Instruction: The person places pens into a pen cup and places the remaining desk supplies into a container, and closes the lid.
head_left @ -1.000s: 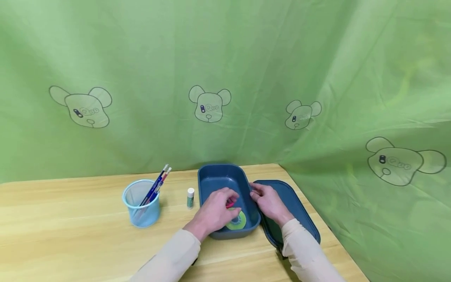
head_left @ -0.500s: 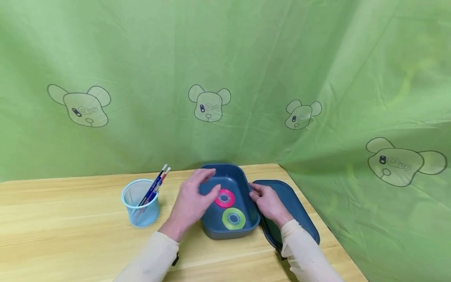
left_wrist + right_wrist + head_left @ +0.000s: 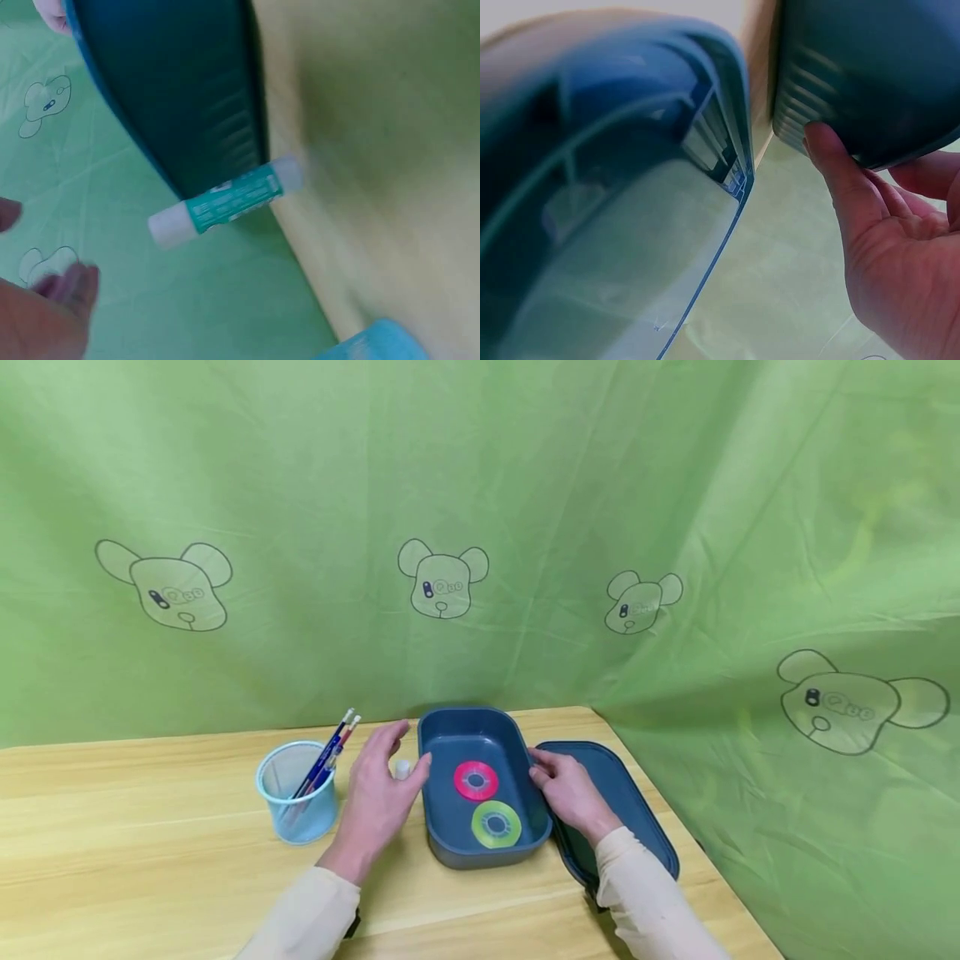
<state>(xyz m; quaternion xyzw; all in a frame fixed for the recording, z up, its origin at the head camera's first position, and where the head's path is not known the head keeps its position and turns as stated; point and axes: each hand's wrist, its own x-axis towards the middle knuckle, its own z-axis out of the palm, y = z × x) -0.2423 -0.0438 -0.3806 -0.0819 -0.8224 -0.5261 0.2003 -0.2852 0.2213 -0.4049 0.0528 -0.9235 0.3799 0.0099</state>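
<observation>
My left hand (image 3: 373, 797) hovers left of a navy box (image 3: 483, 862), thumb and fingers spread apart around the spot where a glue stick (image 3: 402, 768) stands. In the left wrist view the green-labelled, white-capped glue stick (image 3: 234, 197) is apart from the fingertips (image 3: 84, 283). My right hand (image 3: 573, 789) holds the box by its right wall; the right wrist view has the thumb (image 3: 826, 142) on the outer side and fingers at the rim. Inside the box lie a pink ring-shaped disc (image 3: 461, 781) and a green one (image 3: 482, 832), both with pale spoked hubs.
A navy lid (image 3: 626, 802) lies right of the box, under my right forearm. To the left stands a light blue mesh cup (image 3: 302, 818) with several pencils (image 3: 327, 758). A green curtain (image 3: 315, 660) hangs behind the wooden table (image 3: 150, 843).
My left hand let go of the pink disc beside the green one, then rose out of the box and moved left to the glue stick. The right hand stayed at the box.
</observation>
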